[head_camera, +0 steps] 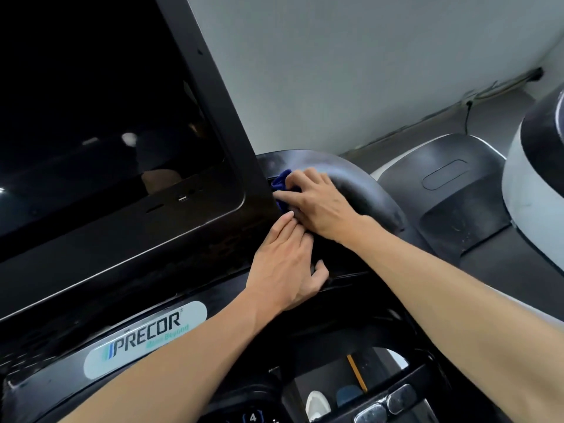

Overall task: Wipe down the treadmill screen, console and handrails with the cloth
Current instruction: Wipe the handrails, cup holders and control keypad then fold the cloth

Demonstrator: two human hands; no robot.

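Most of the cloth (282, 190) is hiding here: only a bunched bit of blue is peeking out between the screen (100, 117) frame's right edge and the right hand (317, 203). That hand is lying over it with fingers bent, pressing it into the gap beside the screen, right where the curved black cover (360, 184) behind the console (152, 270) begins. How much cloth is sitting under the palm, can't tell.

The left hand (287, 270) is resting flat on the console just below, fingers together and fairly straight, tips touching the right hand's thumb side, with its own thumb sticking out to the right. It isn't holding anything that I can see.

The screen is off and very dark, just throwing faint reflections, and its top and left are running out of the picture. Under it a Precor badge (146, 340) is showing, the small line under the name too blurry to read. Lower down, the controls are getting cut off by the bottom edge: a "4" (252, 417) and a couple of grey buttons (387, 404) are all I'm making out.

On the right another machine (537, 184) in white and black is partly cropped. A cable (467, 114) is running along the base of the wall.
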